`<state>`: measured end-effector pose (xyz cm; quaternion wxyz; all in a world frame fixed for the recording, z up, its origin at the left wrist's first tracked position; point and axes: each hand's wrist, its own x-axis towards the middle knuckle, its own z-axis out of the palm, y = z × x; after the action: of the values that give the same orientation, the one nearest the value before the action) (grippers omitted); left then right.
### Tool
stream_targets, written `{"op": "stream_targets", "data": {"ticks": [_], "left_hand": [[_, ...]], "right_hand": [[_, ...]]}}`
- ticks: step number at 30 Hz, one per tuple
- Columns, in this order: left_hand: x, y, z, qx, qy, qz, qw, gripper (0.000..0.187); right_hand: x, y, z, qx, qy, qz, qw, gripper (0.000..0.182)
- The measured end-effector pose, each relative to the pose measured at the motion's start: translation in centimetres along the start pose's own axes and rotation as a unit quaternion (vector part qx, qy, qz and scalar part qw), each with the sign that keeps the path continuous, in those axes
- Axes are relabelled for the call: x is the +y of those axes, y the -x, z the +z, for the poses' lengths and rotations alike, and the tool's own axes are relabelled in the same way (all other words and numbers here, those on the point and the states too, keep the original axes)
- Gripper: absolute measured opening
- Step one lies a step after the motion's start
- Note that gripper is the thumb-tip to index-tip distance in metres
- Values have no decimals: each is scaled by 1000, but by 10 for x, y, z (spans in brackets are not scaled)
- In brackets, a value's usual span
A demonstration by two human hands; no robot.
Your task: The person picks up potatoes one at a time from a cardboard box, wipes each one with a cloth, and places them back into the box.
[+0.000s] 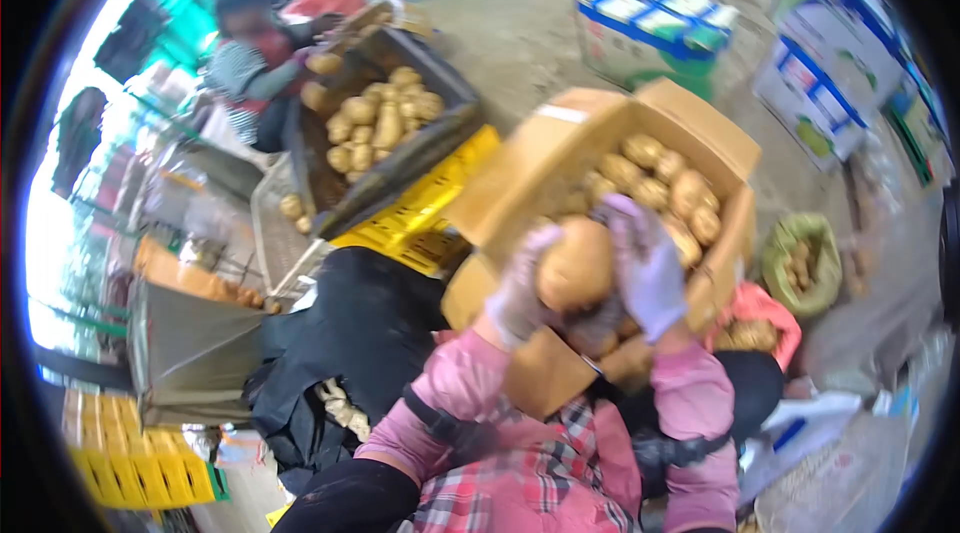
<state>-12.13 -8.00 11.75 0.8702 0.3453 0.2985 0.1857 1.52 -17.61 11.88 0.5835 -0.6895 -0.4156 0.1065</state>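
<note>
A large potato (pixel 577 268) is held up between my two gloved hands, over the near part of an open cardboard box (pixel 540 148). From the left side, my left hand (pixel 518 288) presses against it with curled fingers. On the other side my right hand (pixel 645 268) closes on it, its fingers slightly blurred. Several loose potatoes (pixel 650 193) lie in the box beyond my hands. Just below the held one, more of the box's contents are partly hidden by my hands.
To the left, a dark tray (pixel 455 83) of potatoes rests on a yellow crate (pixel 430 203), with another person (pixel 250 83) beside it. A green sack (pixel 825 278) and a pink bag (pixel 770 303) stand at right. Taped cartons (pixel 640 43) stand behind.
</note>
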Motion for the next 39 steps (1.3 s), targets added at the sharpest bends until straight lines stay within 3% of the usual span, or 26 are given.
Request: {"op": "stream_targets", "data": {"ticks": [4,7,9,10,11,12,14,15,16,17,18,20,21,22,23,25,26,27,28,29,32,33,34,36,38,39], "left_hand": [[45,0,-21,-174,136,11,975,63],[106,-22,-52,-153,285,54,945,65],[160,-47,-87,-85,174,283,940,57],[174,-55,-112,-25,101,306,946,55],[189,-64,-138,38,26,321,946,54],[191,-57,-115,45,258,175,949,51],[159,-72,-90,-64,117,138,981,41],[134,-75,-65,-61,-34,132,989,28],[109,-94,-66,-162,-43,25,986,27],[80,-99,-43,-103,-130,-54,985,25],[54,-111,-33,-100,-305,-53,946,30],[3,-135,-15,-105,-645,-51,755,41],[-18,-152,-9,-114,-671,-64,729,49],[-48,-177,-16,-88,-743,19,663,55],[-56,-183,0,-85,-771,34,631,63],[-67,-194,28,-28,-709,-26,705,65],[-67,-195,49,7,-725,-94,682,50],[-84,-209,36,-19,-725,-64,685,37],[-98,-223,23,-72,-769,-20,635,36],[-120,-244,18,4,-729,-14,685,37],[-97,-219,35,114,-663,-67,737,58],[-87,-213,36,96,-646,-73,754,64],[-105,-227,18,149,-579,-54,800,64],[-132,-272,-18,119,-492,-83,858,61],[-71,-218,18,67,-276,-132,950,54],[-59,-210,22,46,-201,-139,969,46]], "right_hand": [[1,-1,-6,43,-41,21,998,26],[-4,1,-15,91,-56,22,994,25],[-11,-1,-24,132,-59,-11,989,25],[-17,0,-35,154,-50,-30,986,25],[-25,1,-46,178,-45,-21,983,26],[-29,-2,-55,206,-43,-17,977,27],[-27,-5,-76,277,-68,-19,958,30],[-37,-8,-86,305,-111,-8,946,31],[-44,-11,-95,330,-156,1,931,32],[-45,-10,-103,353,-126,4,927,34],[-41,-8,-109,354,-144,13,924,35],[-34,-6,-119,357,-182,28,916,36],[-28,-6,-119,355,-168,20,919,37],[-27,-6,-120,351,-129,22,927,37],[-26,-5,-119,345,-91,25,934,37],[-23,-3,-119,314,4,4,949,37],[-31,-3,-117,301,-21,53,952,38],[-26,-6,-113,306,-67,60,948,40],[-31,-8,-109,308,-141,90,937,37],[-34,-10,-106,294,-179,107,933,39],[-31,-14,-102,283,-130,97,945,39],[-26,-15,-102,275,-115,100,949,39],[-22,-15,-102,270,-96,105,952,39],[-12,-15,-101,256,-119,112,953,39],[-4,-14,-100,233,-123,121,957,40],[-2,-14,-100,222,-118,123,960,41]]}}
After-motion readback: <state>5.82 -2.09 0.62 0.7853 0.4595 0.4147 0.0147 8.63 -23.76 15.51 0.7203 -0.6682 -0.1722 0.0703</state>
